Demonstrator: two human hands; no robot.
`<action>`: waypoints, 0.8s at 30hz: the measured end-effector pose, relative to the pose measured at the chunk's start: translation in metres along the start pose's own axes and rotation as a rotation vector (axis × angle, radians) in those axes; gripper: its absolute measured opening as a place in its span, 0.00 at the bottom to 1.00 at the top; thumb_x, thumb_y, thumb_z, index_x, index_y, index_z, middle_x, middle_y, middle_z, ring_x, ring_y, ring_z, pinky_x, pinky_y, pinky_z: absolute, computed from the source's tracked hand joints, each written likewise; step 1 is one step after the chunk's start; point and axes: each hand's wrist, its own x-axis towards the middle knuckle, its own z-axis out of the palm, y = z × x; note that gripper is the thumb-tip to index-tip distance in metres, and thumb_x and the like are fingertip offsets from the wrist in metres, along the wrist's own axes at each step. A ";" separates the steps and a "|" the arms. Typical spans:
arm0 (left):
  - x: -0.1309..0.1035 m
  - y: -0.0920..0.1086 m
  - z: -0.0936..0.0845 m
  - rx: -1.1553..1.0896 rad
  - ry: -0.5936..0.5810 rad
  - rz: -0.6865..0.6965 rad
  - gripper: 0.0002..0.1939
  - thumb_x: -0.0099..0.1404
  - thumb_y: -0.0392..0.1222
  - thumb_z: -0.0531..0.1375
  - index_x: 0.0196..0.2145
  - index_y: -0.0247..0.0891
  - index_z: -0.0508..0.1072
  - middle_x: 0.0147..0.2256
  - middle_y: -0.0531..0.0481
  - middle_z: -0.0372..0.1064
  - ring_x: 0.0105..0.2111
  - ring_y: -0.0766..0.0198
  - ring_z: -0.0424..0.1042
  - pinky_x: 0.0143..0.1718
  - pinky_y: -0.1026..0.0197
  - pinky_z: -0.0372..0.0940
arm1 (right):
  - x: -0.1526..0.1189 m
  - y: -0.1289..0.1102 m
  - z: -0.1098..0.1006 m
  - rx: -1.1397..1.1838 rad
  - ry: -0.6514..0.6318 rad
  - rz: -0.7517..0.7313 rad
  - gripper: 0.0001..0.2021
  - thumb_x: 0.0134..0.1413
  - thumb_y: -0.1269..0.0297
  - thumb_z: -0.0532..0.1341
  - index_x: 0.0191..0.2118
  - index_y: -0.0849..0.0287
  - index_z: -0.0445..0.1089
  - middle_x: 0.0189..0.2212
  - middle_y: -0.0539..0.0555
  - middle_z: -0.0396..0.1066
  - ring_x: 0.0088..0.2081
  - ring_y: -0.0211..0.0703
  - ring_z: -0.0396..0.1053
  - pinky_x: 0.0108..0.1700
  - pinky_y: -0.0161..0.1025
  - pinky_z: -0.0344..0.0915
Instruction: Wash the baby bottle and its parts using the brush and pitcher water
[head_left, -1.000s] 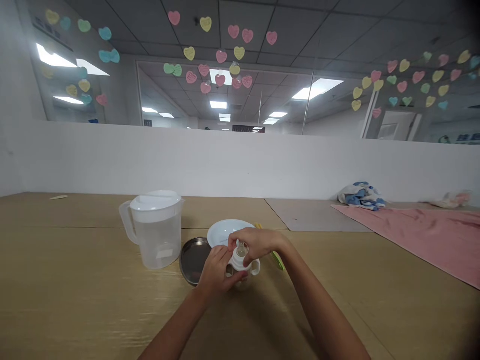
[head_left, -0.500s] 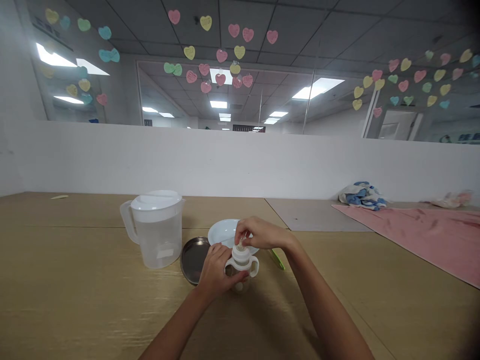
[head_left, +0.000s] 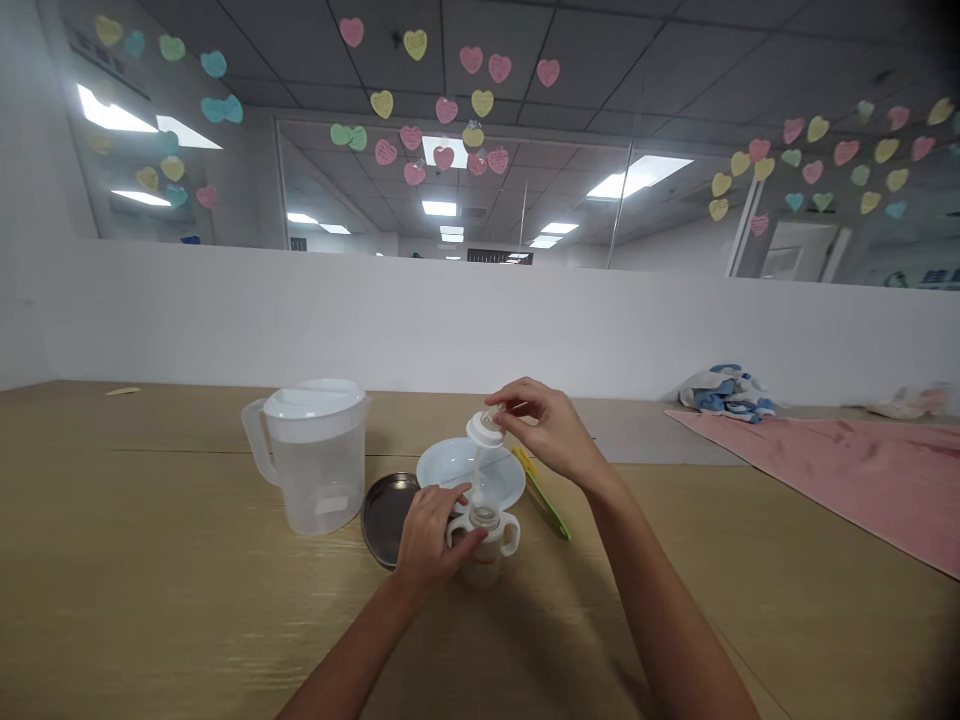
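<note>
While the left hand [head_left: 433, 535] curls around the left side of the two-handled bottle [head_left: 482, 574], its thumb across the near side of the neck, the right hand [head_left: 553, 430] pinches the clear teat of the white teat cap [head_left: 484, 432] between thumb and fingers. The bottle stands upright and uncapped on the table [head_left: 225, 620], between the hands and below the right one. From the cap a thin straw [head_left: 476, 470] hangs toward the bottle's mouth; whether its lower end is clear of the rim, I cannot tell. To handle this well, the left hand should press the bottle down and hold it plumb, since a light body could tip if the straw catches. The right hand does best moving straight along the bottle's axis, slowly, gripping low near the collar rather than squeezing the soft teat. Any drips would best fall over the bottle or the white bowl [head_left: 433, 474] just beyond both hands. Elbow room matters too: a metal tray [head_left: 385, 515] lies just left of the left hand, a pitcher [head_left: 319, 485] farther left, and a green-handled brush [head_left: 553, 515] below the right wrist.
</note>
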 end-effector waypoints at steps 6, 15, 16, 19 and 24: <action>0.000 -0.001 -0.005 -0.040 0.146 -0.118 0.16 0.63 0.49 0.51 0.45 0.37 0.63 0.44 0.42 0.66 0.46 0.56 0.64 0.46 0.53 0.59 | 0.003 0.009 0.009 -0.131 0.115 0.031 0.07 0.48 0.70 0.58 0.33 0.59 0.72 0.34 0.53 0.68 0.33 0.36 0.66 0.37 0.35 0.66; 0.006 -0.006 -0.005 -0.078 -0.071 -0.112 0.16 0.67 0.47 0.45 0.46 0.44 0.67 0.53 0.49 0.62 0.53 0.58 0.58 0.54 0.49 0.51 | 0.007 0.041 0.036 -0.298 -0.092 0.188 0.06 0.44 0.72 0.59 0.29 0.62 0.73 0.27 0.52 0.72 0.29 0.36 0.66 0.33 0.32 0.61; 0.005 -0.007 -0.004 -0.087 -0.079 -0.120 0.16 0.67 0.47 0.45 0.46 0.44 0.67 0.53 0.49 0.62 0.54 0.58 0.57 0.55 0.48 0.50 | 0.007 0.043 0.036 -0.268 -0.107 0.213 0.06 0.44 0.71 0.59 0.29 0.62 0.73 0.26 0.52 0.72 0.28 0.36 0.66 0.32 0.32 0.61; 0.004 -0.009 -0.002 -0.136 -0.096 -0.155 0.17 0.67 0.48 0.45 0.48 0.44 0.66 0.52 0.49 0.64 0.55 0.58 0.56 0.56 0.45 0.47 | 0.008 0.048 0.036 -0.166 -0.158 0.299 0.07 0.44 0.71 0.58 0.30 0.63 0.72 0.24 0.52 0.72 0.25 0.36 0.67 0.29 0.31 0.61; 0.004 -0.006 -0.002 -0.185 -0.112 -0.211 0.18 0.67 0.50 0.43 0.45 0.44 0.67 0.46 0.49 0.67 0.52 0.57 0.59 0.56 0.44 0.45 | 0.009 0.060 0.035 -0.268 -0.141 0.342 0.07 0.43 0.72 0.58 0.30 0.64 0.73 0.24 0.52 0.72 0.25 0.35 0.67 0.28 0.30 0.61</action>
